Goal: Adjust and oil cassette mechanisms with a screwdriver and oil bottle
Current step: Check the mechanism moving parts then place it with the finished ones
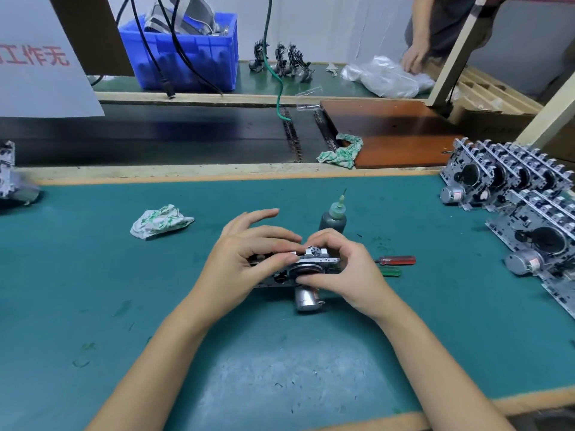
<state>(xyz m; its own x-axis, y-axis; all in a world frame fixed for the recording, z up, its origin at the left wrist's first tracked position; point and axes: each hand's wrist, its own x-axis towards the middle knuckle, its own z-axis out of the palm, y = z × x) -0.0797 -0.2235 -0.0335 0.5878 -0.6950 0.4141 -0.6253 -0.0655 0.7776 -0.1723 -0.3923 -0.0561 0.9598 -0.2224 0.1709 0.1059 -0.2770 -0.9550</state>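
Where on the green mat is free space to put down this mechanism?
Free: the mat near the front edge, between the forearms, and left of the crumpled cloth. Crowded: right side, with stacked mechanisms, screwdrivers and oil bottle.

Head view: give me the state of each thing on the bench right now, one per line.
cassette mechanism: on the mat, gripped by both hands
left hand: holds the mechanism
right hand: holds the mechanism
oil bottle: upright, untouched
red screwdriver: lying flat, unused
green screwdriver: lying flat, unused
rag: crumpled
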